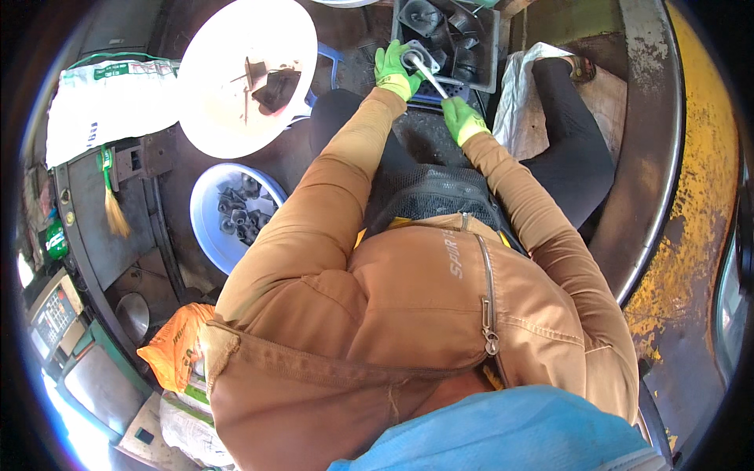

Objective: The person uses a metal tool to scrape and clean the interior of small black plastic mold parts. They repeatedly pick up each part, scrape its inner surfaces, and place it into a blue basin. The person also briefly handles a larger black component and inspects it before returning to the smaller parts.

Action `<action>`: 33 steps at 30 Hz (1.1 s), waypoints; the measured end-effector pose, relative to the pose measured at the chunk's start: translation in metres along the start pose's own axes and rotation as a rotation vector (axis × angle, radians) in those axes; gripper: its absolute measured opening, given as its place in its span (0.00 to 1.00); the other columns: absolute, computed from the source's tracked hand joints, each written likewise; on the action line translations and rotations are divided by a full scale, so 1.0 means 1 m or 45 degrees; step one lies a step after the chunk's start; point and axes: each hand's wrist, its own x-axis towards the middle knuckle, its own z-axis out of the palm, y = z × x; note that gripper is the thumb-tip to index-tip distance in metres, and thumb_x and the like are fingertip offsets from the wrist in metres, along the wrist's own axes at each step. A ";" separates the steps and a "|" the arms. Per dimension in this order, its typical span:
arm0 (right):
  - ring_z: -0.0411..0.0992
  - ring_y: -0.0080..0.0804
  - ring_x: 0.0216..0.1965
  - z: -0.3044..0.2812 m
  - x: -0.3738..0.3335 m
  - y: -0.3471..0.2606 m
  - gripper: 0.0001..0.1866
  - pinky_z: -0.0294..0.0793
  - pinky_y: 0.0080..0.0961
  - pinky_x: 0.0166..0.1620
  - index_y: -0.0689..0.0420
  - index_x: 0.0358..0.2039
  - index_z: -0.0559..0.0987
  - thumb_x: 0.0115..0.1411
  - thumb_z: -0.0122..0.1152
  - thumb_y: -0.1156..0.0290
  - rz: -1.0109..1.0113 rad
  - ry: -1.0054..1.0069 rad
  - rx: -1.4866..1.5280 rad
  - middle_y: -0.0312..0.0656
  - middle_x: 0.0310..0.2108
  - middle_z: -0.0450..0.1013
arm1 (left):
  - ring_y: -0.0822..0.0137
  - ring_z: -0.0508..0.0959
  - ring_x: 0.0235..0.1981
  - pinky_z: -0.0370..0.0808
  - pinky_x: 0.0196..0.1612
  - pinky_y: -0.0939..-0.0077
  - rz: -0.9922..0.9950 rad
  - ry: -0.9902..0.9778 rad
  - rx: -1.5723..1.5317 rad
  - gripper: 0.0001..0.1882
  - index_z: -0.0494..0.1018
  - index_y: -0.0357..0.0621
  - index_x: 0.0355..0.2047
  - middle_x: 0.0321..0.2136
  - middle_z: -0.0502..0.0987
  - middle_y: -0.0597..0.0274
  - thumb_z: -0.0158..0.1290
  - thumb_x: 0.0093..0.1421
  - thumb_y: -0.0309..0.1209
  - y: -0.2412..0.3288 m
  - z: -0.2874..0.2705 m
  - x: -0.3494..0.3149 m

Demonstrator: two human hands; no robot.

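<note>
My left hand, in a green glove, grips a dark flanged part with a round, light-rimmed mouth. From the right, my right hand, also gloved in green, is closed around the near end of a slim pale rod-like tool. The tool's far end meets the round mouth of the part; how deep it reaches I cannot tell. Just beyond my hands stands a dark crate holding several black molded parts. A blue perforated plastic piece sits under the worked part.
Left of my arms stands a large white round basin with dark pieces in it. Nearer is a blue-white tub of small black parts. A white sack and a brush hang further left. A worn yellow metal edge curves along the right.
</note>
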 end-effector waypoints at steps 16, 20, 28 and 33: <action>0.68 0.60 0.48 -0.028 -0.008 -0.017 0.24 0.67 0.45 0.49 0.54 0.43 0.74 0.64 0.37 0.49 0.007 0.042 -0.063 0.59 0.44 0.71 | 0.40 0.54 0.62 0.51 0.65 0.54 0.091 0.196 -0.187 0.44 0.66 0.49 0.55 0.57 0.63 0.51 0.68 0.37 0.47 -0.003 0.000 -0.001; 0.72 0.53 0.42 -0.063 -0.034 -0.006 0.19 0.69 0.41 0.43 0.59 0.44 0.74 0.64 0.49 0.56 -0.070 0.380 0.335 0.55 0.39 0.74 | 0.53 0.77 0.36 0.71 0.46 0.59 -0.084 0.248 -0.667 0.25 0.75 0.44 0.35 0.33 0.78 0.55 0.70 0.35 0.36 0.001 -0.033 0.029; 0.55 0.17 0.12 -0.112 -0.069 -0.015 0.13 0.52 0.17 0.15 0.48 0.27 0.71 0.63 0.50 0.54 0.379 0.085 1.645 0.27 0.14 0.61 | 0.43 0.66 0.57 0.64 0.58 0.62 -0.369 0.324 0.116 0.42 0.65 0.37 0.56 0.53 0.69 0.41 0.48 0.53 0.61 -0.014 -0.087 0.181; 0.50 0.15 0.10 -0.125 -0.066 -0.037 0.15 0.47 0.15 0.13 0.47 0.26 0.70 0.63 0.48 0.52 0.395 0.035 1.747 0.24 0.13 0.58 | 0.44 0.68 0.55 0.65 0.57 0.62 -0.033 -0.330 0.836 0.33 0.69 0.42 0.53 0.52 0.71 0.44 0.39 0.60 0.55 0.002 -0.082 0.187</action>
